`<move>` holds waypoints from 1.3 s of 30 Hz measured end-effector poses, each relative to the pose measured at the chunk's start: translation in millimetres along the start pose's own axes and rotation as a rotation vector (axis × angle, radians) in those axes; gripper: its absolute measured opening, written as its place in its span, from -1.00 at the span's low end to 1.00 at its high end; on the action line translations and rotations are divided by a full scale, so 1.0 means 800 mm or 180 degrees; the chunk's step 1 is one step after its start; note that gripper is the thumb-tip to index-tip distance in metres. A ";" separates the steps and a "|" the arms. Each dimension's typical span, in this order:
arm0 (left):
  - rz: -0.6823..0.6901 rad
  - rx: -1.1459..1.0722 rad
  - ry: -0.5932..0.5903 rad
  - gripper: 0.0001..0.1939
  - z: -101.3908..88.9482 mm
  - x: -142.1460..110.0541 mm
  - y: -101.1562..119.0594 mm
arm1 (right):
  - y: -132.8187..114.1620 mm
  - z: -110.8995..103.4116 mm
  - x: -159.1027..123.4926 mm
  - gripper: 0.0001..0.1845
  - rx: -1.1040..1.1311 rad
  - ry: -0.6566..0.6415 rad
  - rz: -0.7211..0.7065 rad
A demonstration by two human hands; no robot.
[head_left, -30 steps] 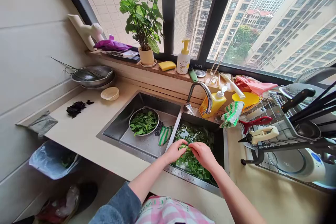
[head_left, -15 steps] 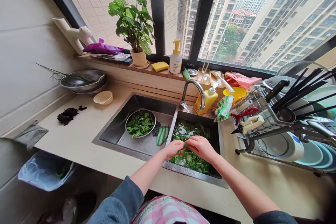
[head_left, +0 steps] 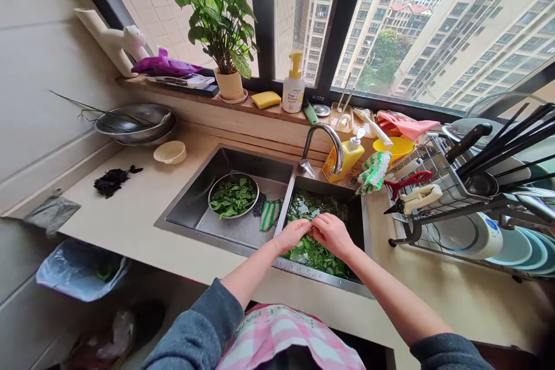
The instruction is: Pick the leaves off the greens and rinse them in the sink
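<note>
Above the right sink basin [head_left: 366, 243], my left hand [head_left: 295, 235] and my right hand [head_left: 332, 233] meet fingertip to fingertip. Both are closed in a pinch on a bit of leafy greens, mostly hidden by the fingers. Below them, loose leafy greens [head_left: 318, 259] float in water that fills the right basin. In the left sink basin [head_left: 217, 230] stands a round metal bowl [head_left: 259, 192] of picked green leaves [head_left: 233, 196]. Beside it lie a green-and-white striped scrubbing cloth [head_left: 270, 215] and a dark scouring pad [head_left: 259, 206].
A curved faucet [head_left: 324, 127] rises behind the basins, beside a yellow soap bottle [head_left: 347, 157]. A dish rack [head_left: 433, 208] with knife and utensils stands at right. On the left counter are a pale bowl [head_left: 170, 152], dark shrivelled stuff [head_left: 113, 181] and a wok [head_left: 134, 121]; a lined bin [head_left: 82, 272] is below.
My view has shifted a little to the right overall. Both hands stay together over the right basin, their fingers shifting slightly on the greens. The bowl of leaves has not moved.
</note>
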State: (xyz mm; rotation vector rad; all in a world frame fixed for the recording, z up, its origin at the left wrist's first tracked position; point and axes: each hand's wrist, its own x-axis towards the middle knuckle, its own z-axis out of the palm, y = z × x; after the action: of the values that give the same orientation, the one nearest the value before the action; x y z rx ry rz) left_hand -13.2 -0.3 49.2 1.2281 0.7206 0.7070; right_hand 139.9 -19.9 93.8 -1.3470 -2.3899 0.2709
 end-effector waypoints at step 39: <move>-0.1032 -0.1126 0.1363 -0.64 -0.029 -0.001 -0.071 | 0.033 0.135 -0.027 -0.64 0.3655 0.0027 0.2836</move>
State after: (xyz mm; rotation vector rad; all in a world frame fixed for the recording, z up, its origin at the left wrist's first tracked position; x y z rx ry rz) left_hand -27.7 1.5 -10.3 0.6203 1.0671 0.7928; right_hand 125.5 -22.6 -18.4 -1.5605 -1.0041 1.5342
